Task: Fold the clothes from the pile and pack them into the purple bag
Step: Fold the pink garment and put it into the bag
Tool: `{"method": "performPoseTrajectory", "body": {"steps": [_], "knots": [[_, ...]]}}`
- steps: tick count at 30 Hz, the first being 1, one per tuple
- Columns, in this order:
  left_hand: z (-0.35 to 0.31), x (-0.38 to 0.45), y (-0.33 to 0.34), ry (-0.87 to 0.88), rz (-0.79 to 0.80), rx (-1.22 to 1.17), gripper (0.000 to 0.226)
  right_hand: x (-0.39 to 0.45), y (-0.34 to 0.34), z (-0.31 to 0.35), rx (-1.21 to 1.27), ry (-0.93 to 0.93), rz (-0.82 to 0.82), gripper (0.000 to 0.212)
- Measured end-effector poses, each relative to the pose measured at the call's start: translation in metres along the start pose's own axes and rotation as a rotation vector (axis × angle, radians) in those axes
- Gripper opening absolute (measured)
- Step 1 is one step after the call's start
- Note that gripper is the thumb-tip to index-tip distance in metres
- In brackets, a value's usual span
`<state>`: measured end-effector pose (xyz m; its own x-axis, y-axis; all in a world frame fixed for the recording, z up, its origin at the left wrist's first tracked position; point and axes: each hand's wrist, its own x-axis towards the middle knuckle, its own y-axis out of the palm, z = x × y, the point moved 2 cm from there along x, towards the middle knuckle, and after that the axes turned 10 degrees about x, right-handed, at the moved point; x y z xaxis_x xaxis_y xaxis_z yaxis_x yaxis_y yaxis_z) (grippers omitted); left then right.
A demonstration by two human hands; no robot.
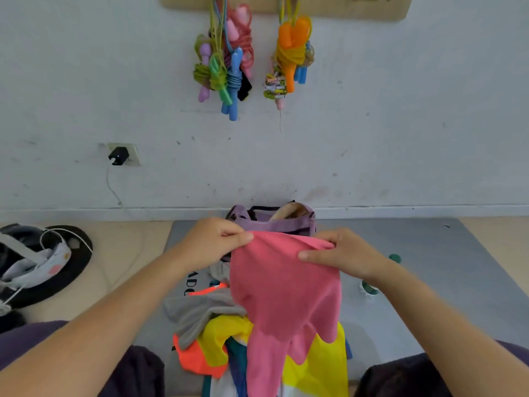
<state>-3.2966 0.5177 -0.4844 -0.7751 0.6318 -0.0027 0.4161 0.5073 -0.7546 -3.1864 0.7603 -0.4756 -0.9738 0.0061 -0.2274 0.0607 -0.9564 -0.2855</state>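
Both hands pinch the top edge of the pink garment [283, 287]: left grip [217, 239] and right grip [343, 253] clamped on it. It hangs below them over the pile [211, 333]; the purple bag [274, 222] sits just beyond.

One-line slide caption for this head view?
Both hands lift a pink cloth garment before the purple fabric bag.

pink garment [283, 285] screens purple bag [276, 222], mat [429, 253] right open

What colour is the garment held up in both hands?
Pink, a plain soft garment, clearest in the head view.
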Motion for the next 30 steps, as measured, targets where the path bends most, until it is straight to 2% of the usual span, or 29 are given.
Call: {"method": "performPoseTrajectory", "body": {"steps": [2, 4, 9, 13, 19, 26, 30], "knots": [[0.004, -0.001, 0.003, 0.056, 0.004, 0.085, 0.035, 0.009, 0.002, -0.004, 0.002, -0.002, -0.024, 0.048], [0.003, -0.001, 0.003, 0.046, 0.007, -0.002, 0.033, 0.017, 0.002, -0.003, 0.081, -0.004, 0.0, 0.046], [-0.009, -0.001, 0.012, 0.046, 0.019, -0.203, 0.023, 0.024, 0.017, 0.003, 0.16, -0.062, 0.09, 0.006], [-0.011, -0.002, 0.016, 0.035, 0.01, -0.186, 0.022, 0.018, 0.028, 0.01, 0.191, -0.119, 0.132, 0.014], [-0.007, 0.0, 0.005, -0.026, -0.041, -0.18, 0.018, 0.014, 0.005, 0.008, 0.263, -0.102, -0.061, 0.024], [0.011, -0.006, -0.008, -0.042, -0.04, 0.029, 0.008, 0.005, -0.01, 0.0, 0.206, -0.072, -0.134, 0.02], [0.022, -0.011, -0.012, -0.066, -0.061, 0.009, 0.008, 0.003, -0.016, -0.004, 0.23, -0.068, -0.18, 0.016]]}}
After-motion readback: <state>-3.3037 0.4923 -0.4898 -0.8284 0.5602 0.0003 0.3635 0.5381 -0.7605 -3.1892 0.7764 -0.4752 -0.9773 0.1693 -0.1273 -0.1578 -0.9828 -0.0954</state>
